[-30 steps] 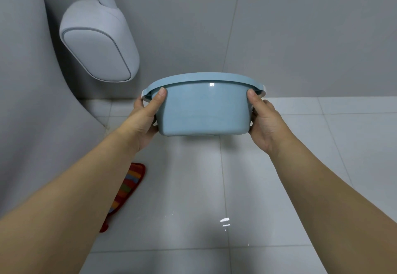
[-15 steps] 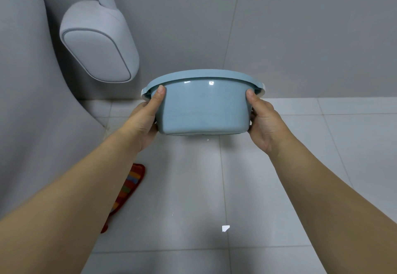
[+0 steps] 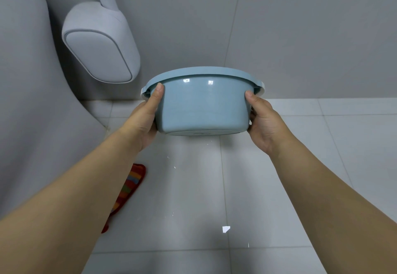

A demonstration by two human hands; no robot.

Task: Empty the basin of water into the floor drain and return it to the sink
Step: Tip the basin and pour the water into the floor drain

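Note:
A light blue plastic basin hangs in the air over the tiled floor, tipped away from me so its outer wall and a sliver of its underside face me. My left hand grips its left side, thumb up under the rim. My right hand grips the right side the same way. The inside of the basin is hidden. A few small bright drops show below the basin. No floor drain and no sink are in view.
A grey wall-mounted fixture hangs on the tiled wall at the upper left. A large grey curved surface fills the left edge. A red striped mat lies on the glossy white floor tiles by my left forearm.
The basin has risen slightly and tipped further away from me, showing a bit of its underside. Small drops now appear beneath it. Both hands keep their grip.

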